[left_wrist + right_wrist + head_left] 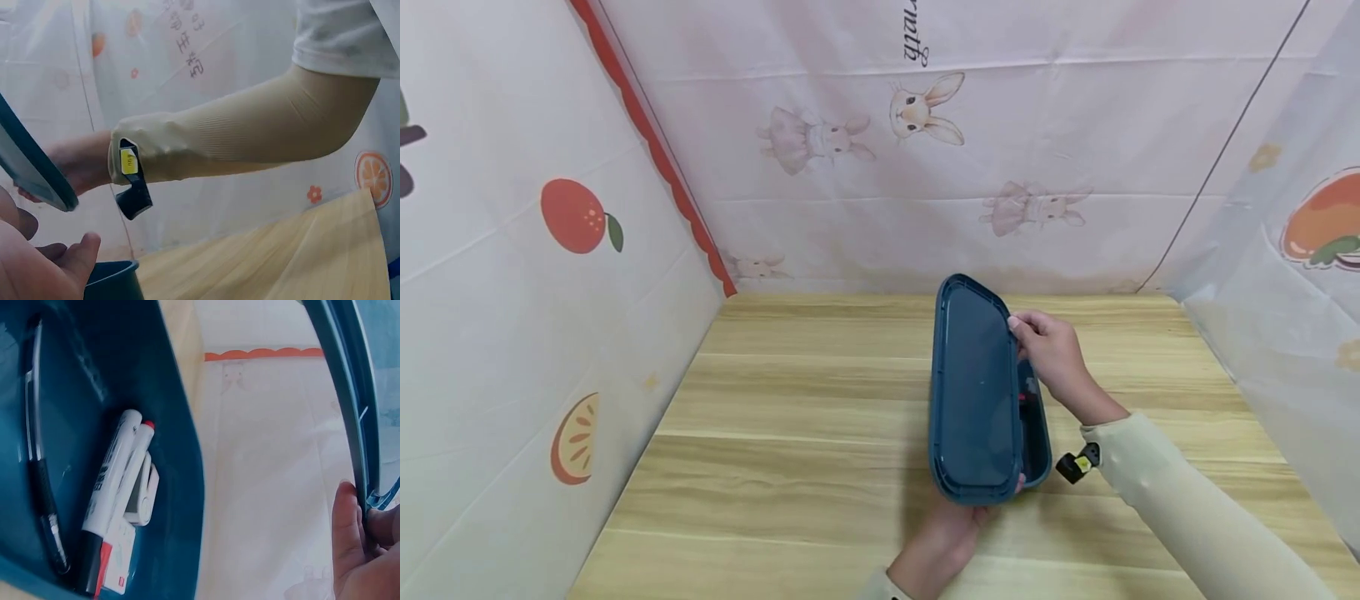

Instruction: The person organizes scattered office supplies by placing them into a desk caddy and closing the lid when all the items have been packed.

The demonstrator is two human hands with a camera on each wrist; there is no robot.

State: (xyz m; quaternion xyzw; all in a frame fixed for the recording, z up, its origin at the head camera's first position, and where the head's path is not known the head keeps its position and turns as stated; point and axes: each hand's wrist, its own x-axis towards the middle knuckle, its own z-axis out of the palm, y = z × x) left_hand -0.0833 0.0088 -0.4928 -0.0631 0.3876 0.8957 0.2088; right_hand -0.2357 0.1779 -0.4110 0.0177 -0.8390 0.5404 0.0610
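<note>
A dark blue lid (976,392) stands tilted up over a matching box (1036,446), covering much of it in the head view. My right hand (1054,350) pinches the lid's far right edge between thumb and fingers. Close by the near end of lid and box is my left hand (943,537), partly hidden by the lid. In the left wrist view its thumb (84,256) is extended, with the lid's edge above it and the box rim beside it. Inside the box lie a black-and-clear pen (37,437), a black-capped white marker (112,475) and a slimmer red-tipped marker (134,469).
Beside the markers in the box are a small white-and-grey item (144,494) and a white piece with a red mark (120,559). The box stands on a wood-grain table (790,433). Printed curtains (850,242) enclose the table at the back and both sides.
</note>
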